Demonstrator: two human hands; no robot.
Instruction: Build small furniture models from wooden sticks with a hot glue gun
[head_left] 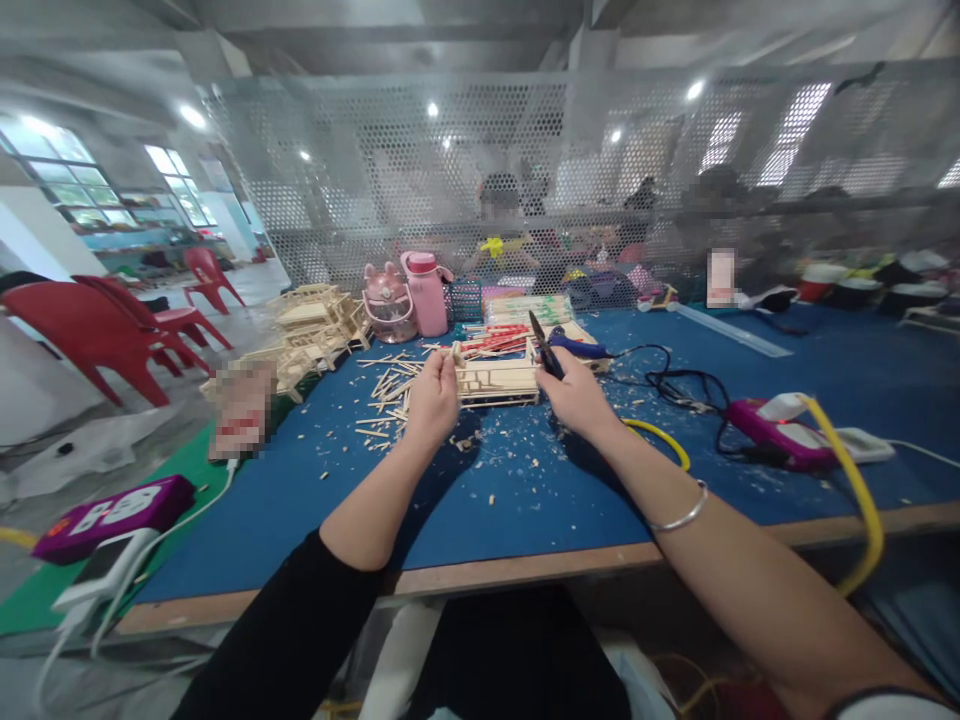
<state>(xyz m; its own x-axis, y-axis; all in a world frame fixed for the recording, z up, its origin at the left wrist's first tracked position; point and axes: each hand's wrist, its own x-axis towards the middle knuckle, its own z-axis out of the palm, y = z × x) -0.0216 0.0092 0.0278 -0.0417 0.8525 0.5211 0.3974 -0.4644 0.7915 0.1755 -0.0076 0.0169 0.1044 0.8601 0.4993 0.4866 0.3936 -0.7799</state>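
My left hand point(433, 397) is closed on the left end of a small frame built of pale wooden sticks point(499, 381), held just above the blue table point(525, 500). My right hand point(576, 393) is wrapped round a black-handled tool point(545, 345) whose tip points up and away, right at the frame's right end. Loose wooden sticks point(386, 395) and chips lie scattered on the mat under and to the left of my hands. A silver bangle point(681, 515) sits on my right wrist.
Finished stick models point(315, 325) are stacked at the table's left. Two pink bottles point(409, 295) stand at the back before a mesh screen point(525, 170). Black cords point(679, 385), a pink device point(780, 430) and a yellow hose point(847, 470) lie right. Purple power strip point(105, 510), red chairs point(112, 335) left.
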